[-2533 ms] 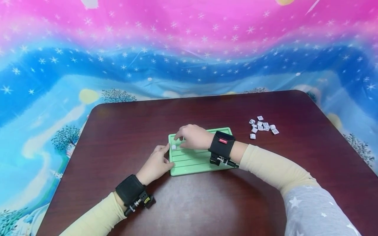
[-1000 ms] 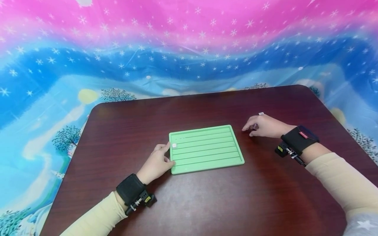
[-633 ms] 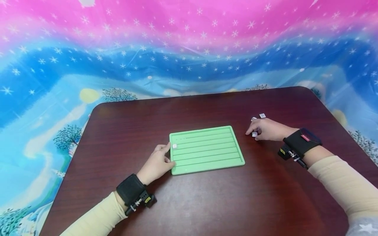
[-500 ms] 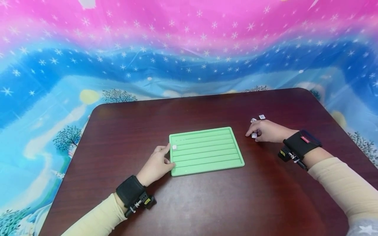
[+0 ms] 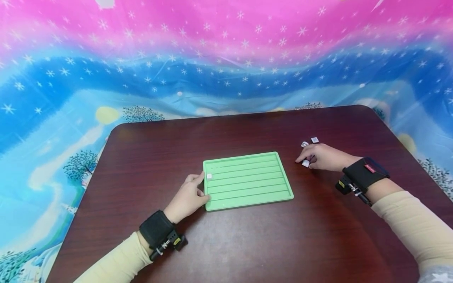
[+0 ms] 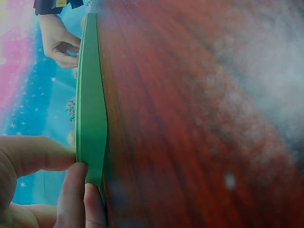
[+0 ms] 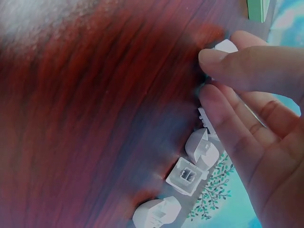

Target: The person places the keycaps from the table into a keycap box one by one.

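A green ridged tray point(image 5: 247, 181) lies on the table, with one white keycap point(image 5: 209, 176) in its upper left. My left hand point(image 5: 185, 198) grips the tray's left end; in the left wrist view, its fingers point(image 6: 71, 190) sit against the green side wall. To the right of the tray, my right hand point(image 5: 323, 157) pinches a white keycap point(image 5: 306, 163) low at the table. The right wrist view shows this keycap point(image 7: 226, 46) between thumb and forefinger. Part of the keycap pile is hidden behind the right hand.
Two loose keycaps, one upturned point(image 5: 304, 144) and one farther back point(image 5: 314, 140), lie beyond the right hand. Several more, including one with its socket showing point(image 7: 186, 175), appear in the right wrist view. A patterned cloth point(image 5: 226, 70) hangs behind the table point(image 5: 247, 243).
My right hand has left the tray's upper left for the keycaps at right, where one now tilts between its fingers. The left hand has stayed on the tray.
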`<action>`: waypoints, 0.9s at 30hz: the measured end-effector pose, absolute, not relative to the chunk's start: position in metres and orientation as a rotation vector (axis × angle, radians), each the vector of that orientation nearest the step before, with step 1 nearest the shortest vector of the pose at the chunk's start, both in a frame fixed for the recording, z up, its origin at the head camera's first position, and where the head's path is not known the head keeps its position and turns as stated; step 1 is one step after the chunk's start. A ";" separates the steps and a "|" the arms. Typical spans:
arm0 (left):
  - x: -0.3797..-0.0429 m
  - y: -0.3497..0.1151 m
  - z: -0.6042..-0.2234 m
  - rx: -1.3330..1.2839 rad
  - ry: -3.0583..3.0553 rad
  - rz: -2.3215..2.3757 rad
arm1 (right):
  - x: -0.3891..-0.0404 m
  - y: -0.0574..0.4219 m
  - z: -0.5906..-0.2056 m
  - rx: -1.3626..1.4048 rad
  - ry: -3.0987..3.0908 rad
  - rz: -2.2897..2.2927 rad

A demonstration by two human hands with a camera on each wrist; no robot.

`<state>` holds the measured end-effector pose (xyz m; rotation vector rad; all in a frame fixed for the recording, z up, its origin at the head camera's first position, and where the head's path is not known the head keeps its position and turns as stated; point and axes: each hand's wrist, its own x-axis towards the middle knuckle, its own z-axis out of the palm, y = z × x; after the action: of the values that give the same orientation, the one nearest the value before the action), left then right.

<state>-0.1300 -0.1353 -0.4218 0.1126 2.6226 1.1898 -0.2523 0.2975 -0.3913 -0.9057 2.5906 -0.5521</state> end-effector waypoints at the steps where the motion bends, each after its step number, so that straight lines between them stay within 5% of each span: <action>1: -0.130 -0.135 -0.422 0.114 2.625 1.188 | -0.252 0.298 -0.392 -0.907 2.595 -0.551; 27: -0.130 -0.136 -0.421 0.108 2.622 1.193 | -0.251 0.296 -0.395 -0.840 2.669 -0.566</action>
<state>-0.1296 -0.1356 -0.4215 0.1078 2.6222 1.1928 -0.2505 0.2960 -0.3953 -0.8400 2.6686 -0.5660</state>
